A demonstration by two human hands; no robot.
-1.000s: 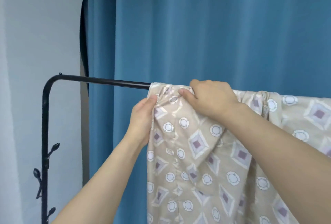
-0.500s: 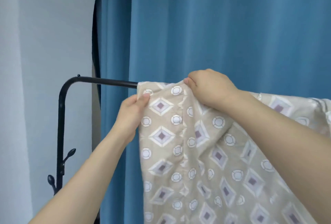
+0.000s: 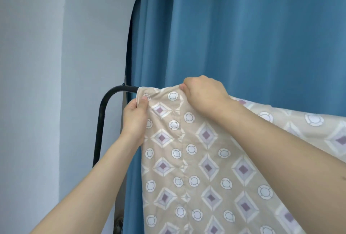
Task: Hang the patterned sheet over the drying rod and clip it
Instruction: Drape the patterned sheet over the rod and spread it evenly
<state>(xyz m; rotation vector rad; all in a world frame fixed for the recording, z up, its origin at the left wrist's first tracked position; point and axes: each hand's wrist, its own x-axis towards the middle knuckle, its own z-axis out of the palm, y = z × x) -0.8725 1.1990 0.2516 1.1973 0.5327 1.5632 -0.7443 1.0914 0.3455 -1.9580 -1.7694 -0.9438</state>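
The beige patterned sheet [image 3: 196,158], printed with diamonds and circles, hangs over the black drying rod [image 3: 119,90] and covers almost all of it; only the rod's bent left corner and its upright show. My left hand [image 3: 133,119] pinches the sheet's left edge just below the rod, thumb on the front of the cloth. My right hand [image 3: 204,93] grips the top fold of the sheet on the rod, fingers curled over it. No clip is visible.
A blue curtain [image 3: 243,37] hangs directly behind the rod. A pale grey wall [image 3: 46,84] fills the left side. The black upright of the rack [image 3: 98,134] runs down beside my left forearm.
Both hands have drawn the sheet leftward along the rod, so much less bare rod shows. The bunched cloth has spread flatter. The view has shifted to the left.
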